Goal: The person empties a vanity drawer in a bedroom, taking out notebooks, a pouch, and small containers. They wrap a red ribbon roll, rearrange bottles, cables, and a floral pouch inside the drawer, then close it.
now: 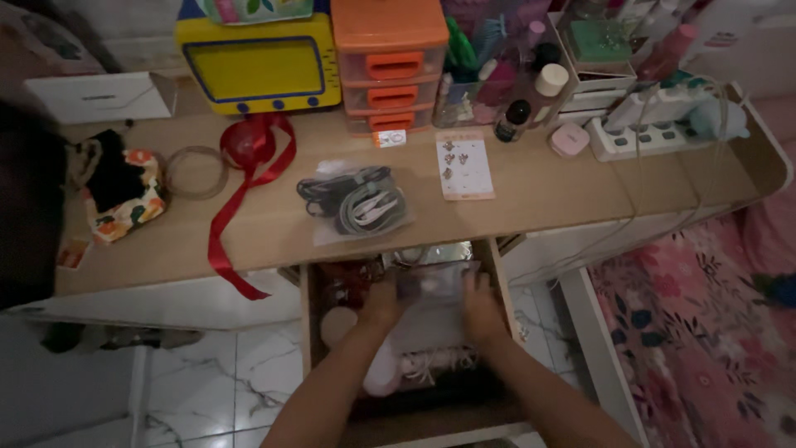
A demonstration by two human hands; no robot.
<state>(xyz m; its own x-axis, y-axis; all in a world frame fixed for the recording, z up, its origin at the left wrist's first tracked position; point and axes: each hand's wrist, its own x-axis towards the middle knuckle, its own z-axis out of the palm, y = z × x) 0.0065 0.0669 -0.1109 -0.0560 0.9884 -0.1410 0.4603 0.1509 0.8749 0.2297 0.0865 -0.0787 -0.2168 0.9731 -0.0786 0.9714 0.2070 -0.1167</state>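
Observation:
Both my hands reach into an open wooden drawer (502, 278) under the desk. My left hand (381, 303) and my right hand (481, 309) each grip a side of a clear plastic bag (431, 286) lying on the drawer's contents. Under it sit a whitish cloth with fringe (423, 353) and a round pale lid (337, 323). The dim light hides what the bag contains.
On the desk top (547, 195): a clear bag of cables (358, 203), a sticker card (464, 166), a red ribbon (245, 178), a floral pouch (120, 199), orange mini drawers (390, 66), a yellow toy screen (257, 70), bottles (518, 116), a power strip (655, 137). A pink floral rug (705, 332) lies right.

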